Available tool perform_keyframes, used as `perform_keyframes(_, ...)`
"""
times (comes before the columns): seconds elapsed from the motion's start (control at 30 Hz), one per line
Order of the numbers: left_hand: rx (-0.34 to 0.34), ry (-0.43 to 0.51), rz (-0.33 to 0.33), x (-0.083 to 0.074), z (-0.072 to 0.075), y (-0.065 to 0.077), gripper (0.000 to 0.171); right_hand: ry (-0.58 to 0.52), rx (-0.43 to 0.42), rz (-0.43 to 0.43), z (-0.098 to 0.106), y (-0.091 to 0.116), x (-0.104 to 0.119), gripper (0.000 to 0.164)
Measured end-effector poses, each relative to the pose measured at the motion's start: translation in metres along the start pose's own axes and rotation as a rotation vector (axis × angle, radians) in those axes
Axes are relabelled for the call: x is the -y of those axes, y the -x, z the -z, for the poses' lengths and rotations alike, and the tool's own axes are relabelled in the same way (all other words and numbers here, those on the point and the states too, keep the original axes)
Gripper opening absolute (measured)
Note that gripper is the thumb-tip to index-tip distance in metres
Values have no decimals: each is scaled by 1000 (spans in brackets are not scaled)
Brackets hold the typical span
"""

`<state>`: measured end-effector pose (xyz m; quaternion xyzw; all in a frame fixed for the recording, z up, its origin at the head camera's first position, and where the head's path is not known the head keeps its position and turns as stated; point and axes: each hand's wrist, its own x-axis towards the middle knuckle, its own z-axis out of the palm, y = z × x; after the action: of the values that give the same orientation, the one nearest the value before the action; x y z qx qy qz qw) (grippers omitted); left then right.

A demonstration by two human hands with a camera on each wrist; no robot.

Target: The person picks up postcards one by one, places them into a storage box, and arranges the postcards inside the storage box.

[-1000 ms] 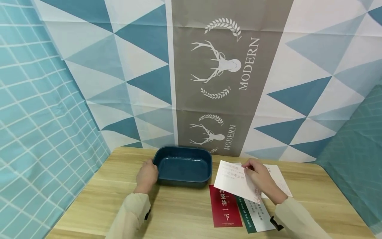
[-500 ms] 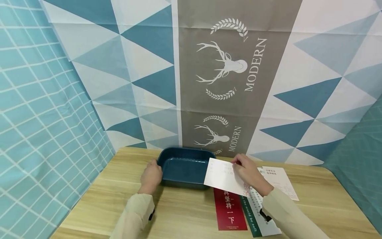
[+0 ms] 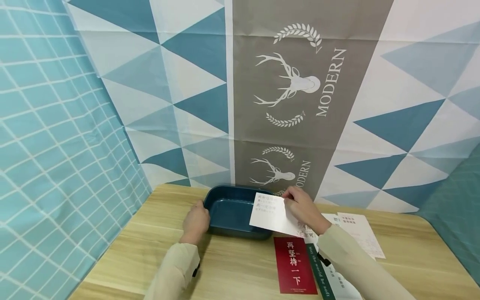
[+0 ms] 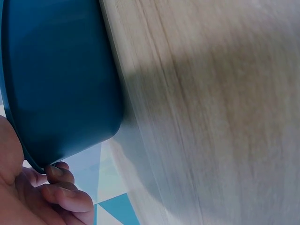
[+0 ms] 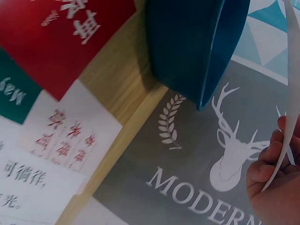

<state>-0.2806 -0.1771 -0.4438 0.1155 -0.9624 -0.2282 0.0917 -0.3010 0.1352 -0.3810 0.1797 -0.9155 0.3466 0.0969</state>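
Observation:
A dark blue rectangular dish (image 3: 240, 233) stands at the back of the wooden table. My left hand (image 3: 196, 223) grips its left rim; in the left wrist view the fingers (image 4: 70, 199) curl round the rim's corner. Above the dish's right end, my right hand (image 3: 303, 211) pinches a white card (image 3: 271, 213) printed with rows of characters. From the right wrist view that card (image 5: 293, 70) appears nearly edge-on, between thumb and fingers. Just right of the dish lie a red card (image 3: 295, 266) and a card with a green strip (image 3: 319, 271), the latter partly hidden by my right forearm.
Another white card with red print (image 3: 361, 233) lies farther right. Behind the table's back edge rises a patterned cloth (image 3: 285, 91) with deer heads. A blue checked cloth (image 3: 48, 166) hangs at the left side.
My right hand has carried the white card leftward, from over the other cards to over the dish's right end. The left hand keeps its grip on the rim. The view has shifted slightly.

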Motion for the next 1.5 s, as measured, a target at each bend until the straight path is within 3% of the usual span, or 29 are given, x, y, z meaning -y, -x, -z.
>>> perform_keyframes(0.23,15,-2,5,-1,-1,0,34,-6,23,40,-13,-16,10,16)
perform_keyframes(0.83,-25,-4,25,-1,-3,0,28,-34,107,30,-51,-49,30,16)
perform_keyframes(1.5,-27,7,60,-3,-2,0,31,-3,158,14,-95,-61,20,13)
